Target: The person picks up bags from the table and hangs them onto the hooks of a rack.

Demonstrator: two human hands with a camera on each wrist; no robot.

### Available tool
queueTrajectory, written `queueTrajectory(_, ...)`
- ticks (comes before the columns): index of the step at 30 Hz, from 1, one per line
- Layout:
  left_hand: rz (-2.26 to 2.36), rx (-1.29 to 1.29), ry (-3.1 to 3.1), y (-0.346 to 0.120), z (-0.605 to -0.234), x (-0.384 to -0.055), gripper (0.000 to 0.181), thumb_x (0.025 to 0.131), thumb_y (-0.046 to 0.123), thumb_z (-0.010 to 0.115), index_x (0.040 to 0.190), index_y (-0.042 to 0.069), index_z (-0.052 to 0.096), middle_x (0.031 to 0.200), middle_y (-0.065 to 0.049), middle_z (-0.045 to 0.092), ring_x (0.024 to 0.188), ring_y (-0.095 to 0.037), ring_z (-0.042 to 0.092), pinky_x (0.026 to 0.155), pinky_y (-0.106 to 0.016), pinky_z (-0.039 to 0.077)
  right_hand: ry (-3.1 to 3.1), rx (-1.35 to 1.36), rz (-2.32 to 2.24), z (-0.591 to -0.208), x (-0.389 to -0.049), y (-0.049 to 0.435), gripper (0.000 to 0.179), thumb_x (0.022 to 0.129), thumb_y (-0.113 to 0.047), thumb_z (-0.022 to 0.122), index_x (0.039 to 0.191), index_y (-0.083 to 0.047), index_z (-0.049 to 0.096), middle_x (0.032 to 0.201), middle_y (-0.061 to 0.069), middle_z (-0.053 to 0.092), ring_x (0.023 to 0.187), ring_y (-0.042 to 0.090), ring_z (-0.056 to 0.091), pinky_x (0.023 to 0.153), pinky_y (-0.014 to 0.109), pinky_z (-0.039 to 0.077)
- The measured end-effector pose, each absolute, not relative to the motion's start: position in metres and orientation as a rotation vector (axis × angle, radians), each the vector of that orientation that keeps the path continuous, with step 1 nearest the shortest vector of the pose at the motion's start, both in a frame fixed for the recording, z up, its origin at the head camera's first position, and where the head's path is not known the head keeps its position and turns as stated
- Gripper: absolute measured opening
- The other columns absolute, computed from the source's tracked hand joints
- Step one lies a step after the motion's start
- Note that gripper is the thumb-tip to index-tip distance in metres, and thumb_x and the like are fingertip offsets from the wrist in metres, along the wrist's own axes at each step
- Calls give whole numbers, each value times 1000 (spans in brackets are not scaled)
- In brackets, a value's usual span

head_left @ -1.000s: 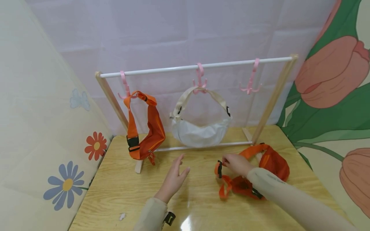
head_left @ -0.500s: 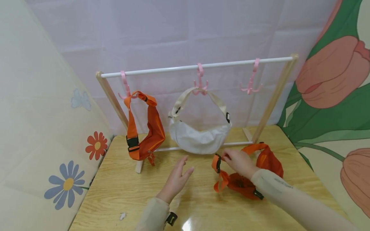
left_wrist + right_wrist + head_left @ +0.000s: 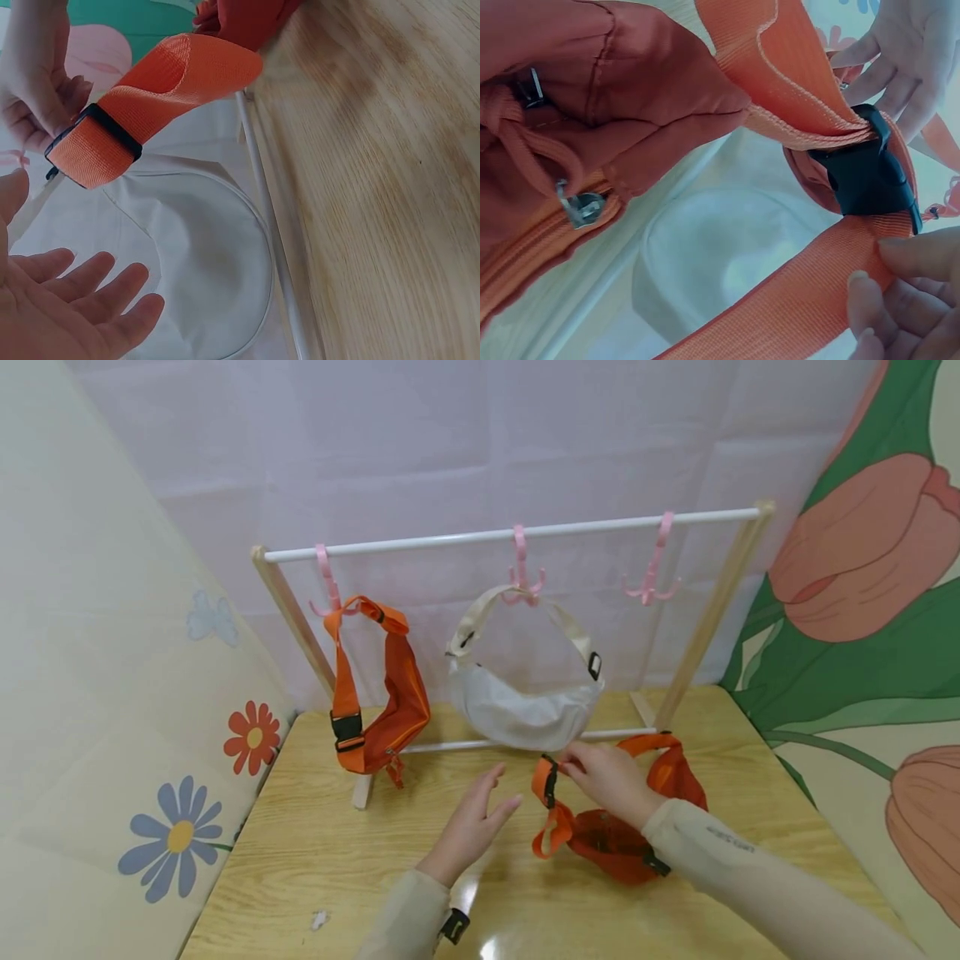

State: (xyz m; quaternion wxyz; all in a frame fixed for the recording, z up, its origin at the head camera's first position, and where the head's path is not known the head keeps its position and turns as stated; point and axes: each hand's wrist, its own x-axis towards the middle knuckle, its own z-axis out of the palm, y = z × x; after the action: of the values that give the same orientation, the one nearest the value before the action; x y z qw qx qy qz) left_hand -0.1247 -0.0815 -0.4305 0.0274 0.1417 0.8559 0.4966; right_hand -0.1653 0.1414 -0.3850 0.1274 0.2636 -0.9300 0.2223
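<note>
Right wrist view: right fingers (image 3: pixel 922 253) tight on orange strap (image 3: pixel 795 292), left fingers (image 3: pixel 874 77) spread, empty.

You face a yellowish, wood-grained worktop (image 3: pixel 300 860), with glare (image 3: pixel 489 948) shining off its near part. Behind the worktop you see a pale lilac sheet (image 3: pixel 405 452) marked by fold creases. To its left, your cream wall (image 3: pixel 67 635) carries blue and red flowers (image 3: pixel 179 837) and a pale butterfly (image 3: pixel 212 618); to its right are large pink tulips (image 3: pixel 847 556) with green leaves (image 3: pixel 877 652).
</note>
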Motion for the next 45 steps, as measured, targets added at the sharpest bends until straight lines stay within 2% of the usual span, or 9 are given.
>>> queueTrajectory(11, 1573, 523, 2635, -71, -428, -123, 61, 98, 31, 59, 143, -5, 39, 140, -21, 47, 125, -38, 46, 101, -55, 38, -2667, 775, 618, -380, -161, 128, 4, 85, -7, 73, 87, -7, 69, 73, 1, 67, 57, 12, 56, 53, 31, 47)
queueTrajectory(16, 1614, 569, 2621, -66, -429, -124, 58, 96, 30, 62, 144, 3, 42, 138, -15, 50, 125, -32, 48, 103, -52, 37, -2658, 797, 632, -377, -158, 122, 4, 85, -6, 72, 86, -8, 68, 71, 0, 65, 56, 10, 53, 51, 27, 45)
queueTrajectory(19, 1636, 588, 2617, -64, -430, -124, 62, 95, 30, 64, 146, 5, 39, 135, -13, 53, 125, -28, 49, 103, -51, 37, -2636, 807, 634, -377, -158, 119, 6, 85, -6, 73, 85, -9, 68, 70, -1, 64, 55, 10, 53, 51, 27, 45)
queueTrajectory(26, 1644, 560, 2617, -64, -429, -123, 73, 93, 25, 68, 150, 0, 29, 130, -14, 55, 123, -27, 50, 104, -49, 36, -2590, 836, 657, -375, -157, 115, 8, 83, -5, 74, 85, -8, 67, 70, 0, 64, 56, 12, 55, 51, 27, 45)
queueTrajectory(30, 1626, 530, 2646, -63, -428, -124, 71, 93, 21, 68, 148, -1, 31, 128, -16, 56, 114, -30, 56, 95, -48, 44, -2574, 842, 660, -374, -155, 112, 10, 82, -4, 75, 84, -7, 66, 71, 1, 64, 59, 15, 57, 53, 30, 46)
queueTrajectory(35, 1683, 542, 2662, -64, -427, -124, 60, 90, 8, 69, 141, -4, 39, 123, -19, 59, 103, -34, 62, 79, -37, 50, -2548, 853, 661, -374, -153, 112, 12, 79, -1, 77, 83, -7, 66, 76, 3, 63, 68, 20, 56, 57, 33, 46)
queueTrajectory(40, 1799, 578, 2585, -67, -426, -122, 56, 88, -1, 68, 138, -4, 41, 122, -23, 58, 102, -37, 63, 73, -28, 53, -2433, 922, 628, -377, -153, 118, 16, 76, 0, 79, 87, -5, 69, 83, 4, 68, 79, 22, 57, 65, 35, 49)
queueTrajectory(45, 1884, 586, 2534, -69, -425, -120, 56, 88, -1, 68, 138, -4, 41, 123, -24, 57, 104, -38, 63, 72, -29, 55, -2430, 898, 587, -381, -157, 130, 18, 76, -2, 79, 90, -7, 70, 88, 4, 70, 82, 23, 58, 69, 37, 49)
